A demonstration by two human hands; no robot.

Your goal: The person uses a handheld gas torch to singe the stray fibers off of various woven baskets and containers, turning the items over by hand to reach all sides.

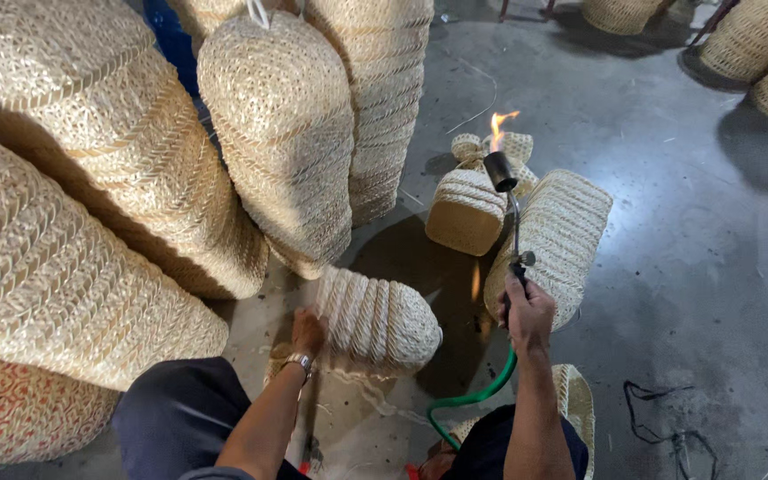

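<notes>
Woven straw, pale and ribbed, makes up the basket (375, 320) lying on its side on the concrete floor (686, 267) just in front of the person. The left hand (307, 333) rests against its near end, at the open rim; whether the fingers grip the rim or only press on it I cannot tell. The right hand (526, 316) is clenched round the grip of a gas torch (508, 222), whose thin metal tube rises to a black nozzle carrying a small orange flame (501, 129). A green hose (473, 400) curls from the torch down toward the person's knees.

Beyond the torch lie three more baskets on the floor: a tall one (562, 236) on its side, a short one (466, 213) showing its flat base, and a small bowed one (517, 147) behind the flame. At left rise stacks of big baskets (91, 178). A black cord (668, 427) lies at lower right.
</notes>
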